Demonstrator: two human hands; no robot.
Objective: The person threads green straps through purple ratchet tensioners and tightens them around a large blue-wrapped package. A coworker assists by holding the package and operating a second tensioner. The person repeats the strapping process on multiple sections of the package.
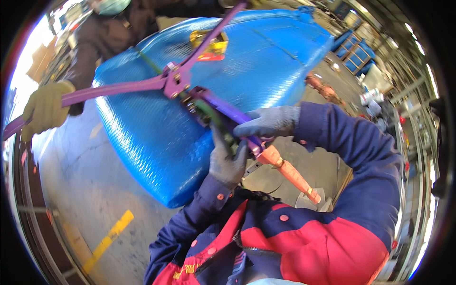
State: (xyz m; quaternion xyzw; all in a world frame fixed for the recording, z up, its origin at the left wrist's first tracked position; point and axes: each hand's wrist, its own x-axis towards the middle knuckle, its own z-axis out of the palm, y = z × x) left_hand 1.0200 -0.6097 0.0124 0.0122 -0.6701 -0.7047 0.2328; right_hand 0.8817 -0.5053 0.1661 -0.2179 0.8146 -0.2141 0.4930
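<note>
A large bundle in shiny blue wrapping [156, 137] lies in front of me, with a green strap [206, 111] around it. My right hand [268, 122], in a grey glove, is closed on a purple strapping tensioner [223, 105] over the bundle's near side. An orange-red handle [287, 173] extends from its near end. My left hand [228, 161], also gloved, is closed around the strap just below the tensioner; its fingertips are partly hidden. Against the tensioner's far end sits the head of a long-handled purple strapping sealer [176, 80], its handles spread wide.
Across the bundle, a co-worker's gloved hand [45, 107] grips one sealer handle. A yellow tool or box [216, 45] with red parts rests on the bundle. Yellow tape [109, 240] marks the floor at left. Blue-wrapped packages [354, 52] and clutter stand at the right.
</note>
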